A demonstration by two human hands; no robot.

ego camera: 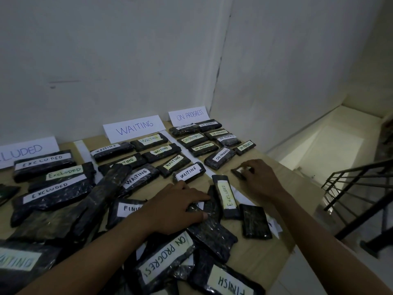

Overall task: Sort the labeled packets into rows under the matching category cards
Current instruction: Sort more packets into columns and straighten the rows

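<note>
The right hand [258, 177] is gripping a small packet [237, 173], its label seemingly hidden, needing squaring into the ON PROGRESS row [221, 157], while the left hand [176, 207] is lying flat on the pile [165, 262].

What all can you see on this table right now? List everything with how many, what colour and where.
category cards: three, white, upright along the far edge
ON PROGRESS packets: eight, black with pale labels, under the right card
WAITING packets: seven, black, under the middle card
EXCLUDED packets: three, black, under the left card
unsorted packets: several, black, mixed pile at the near side
paper strips: two, white, between the columns
table: one, light wood
railing: one, black, right of the table
left hand: resting on the pile, grip unclear
right hand: fingers curled on a small black packet below the ON PROGRESS rows
</note>
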